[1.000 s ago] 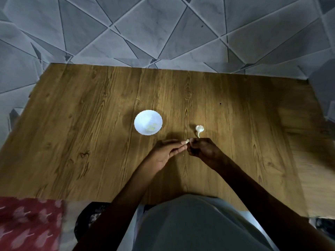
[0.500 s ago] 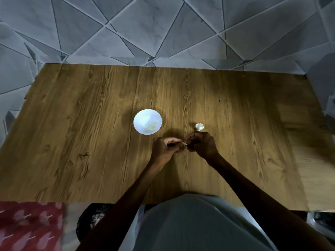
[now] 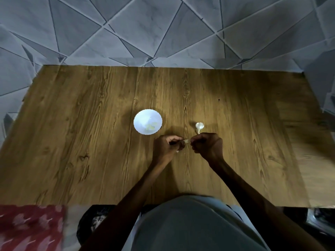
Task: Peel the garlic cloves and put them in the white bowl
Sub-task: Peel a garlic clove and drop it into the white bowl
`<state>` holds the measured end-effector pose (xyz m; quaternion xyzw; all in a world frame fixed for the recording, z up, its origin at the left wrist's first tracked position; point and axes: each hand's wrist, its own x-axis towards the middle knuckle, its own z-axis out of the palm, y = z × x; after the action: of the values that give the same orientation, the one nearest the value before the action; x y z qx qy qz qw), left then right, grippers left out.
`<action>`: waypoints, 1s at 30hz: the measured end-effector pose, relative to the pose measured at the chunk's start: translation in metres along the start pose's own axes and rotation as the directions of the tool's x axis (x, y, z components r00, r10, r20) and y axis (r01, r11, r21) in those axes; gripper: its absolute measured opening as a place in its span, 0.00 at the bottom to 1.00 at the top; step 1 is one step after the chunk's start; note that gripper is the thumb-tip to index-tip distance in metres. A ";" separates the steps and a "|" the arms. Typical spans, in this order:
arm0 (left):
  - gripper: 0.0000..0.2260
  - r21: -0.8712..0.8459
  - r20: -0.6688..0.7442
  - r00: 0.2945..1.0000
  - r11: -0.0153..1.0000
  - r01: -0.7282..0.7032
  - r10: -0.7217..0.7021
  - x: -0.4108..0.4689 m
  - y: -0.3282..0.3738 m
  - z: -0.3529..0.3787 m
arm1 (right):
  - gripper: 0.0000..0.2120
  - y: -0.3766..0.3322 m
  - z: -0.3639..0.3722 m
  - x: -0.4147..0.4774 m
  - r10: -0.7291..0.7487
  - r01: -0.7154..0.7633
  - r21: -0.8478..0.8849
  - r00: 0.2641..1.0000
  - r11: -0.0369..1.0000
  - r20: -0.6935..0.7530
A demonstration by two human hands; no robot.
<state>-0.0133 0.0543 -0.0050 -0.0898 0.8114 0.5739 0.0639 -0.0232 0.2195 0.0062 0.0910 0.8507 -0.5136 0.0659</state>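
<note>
Filling most of the view, a brown wood-grain tabletop (image 3: 90, 142) stands on a floor (image 3: 163, 33) of grey marbled tiles cut into triangles by dark joints; the floor shows beyond the far edge and past both side edges. Light falls brightest on the middle of the tabletop, and the right edge is dim. Below the near left corner lies a red patterned cloth (image 3: 30, 227), and the person's grey garment (image 3: 190, 223) covers the middle of the near edge. A small white bowl (image 3: 140, 120) with a scalloped rim sits near the middle of the tabletop, slightly toward the left edge, and holds a few pale yellowish peeled cloves (image 3: 151, 126) on its near right side. To the right of the bowl, apart from it, a white garlic piece (image 3: 199, 126) with a short stalk lies on the wood, just beyond the right hand (image 3: 208, 146). Both hands meet just on the near side of the bowl and the garlic piece. The left hand (image 3: 167, 147) has its fingers curled, pinching a garlic clove (image 3: 186, 141) at their tips; the right hand's fingers are curled tight and pinch the same clove from the other side.
</note>
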 end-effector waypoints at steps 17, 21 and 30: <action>0.06 -0.066 0.072 0.995 0.995 0.068 -0.064 -0.004 0.001 -0.007 | 0.02 0.000 0.009 0.004 -0.241 0.273 -0.210 0.956 0.939 0.165; 0.08 -0.232 0.137 0.983 0.961 0.149 -0.119 -0.005 0.004 -0.014 | 0.02 -0.003 0.008 0.005 -0.263 0.285 -0.137 0.951 0.949 0.163; 0.09 -0.503 0.293 0.930 0.792 0.347 -0.221 0.000 0.006 -0.028 | 0.07 -0.007 0.014 -0.004 -0.155 0.147 0.102 0.985 0.984 0.075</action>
<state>-0.0142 0.0300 0.0095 -0.1619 0.5787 0.7711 0.2106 -0.0204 0.2032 0.0070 0.0077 0.8260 -0.5607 0.0575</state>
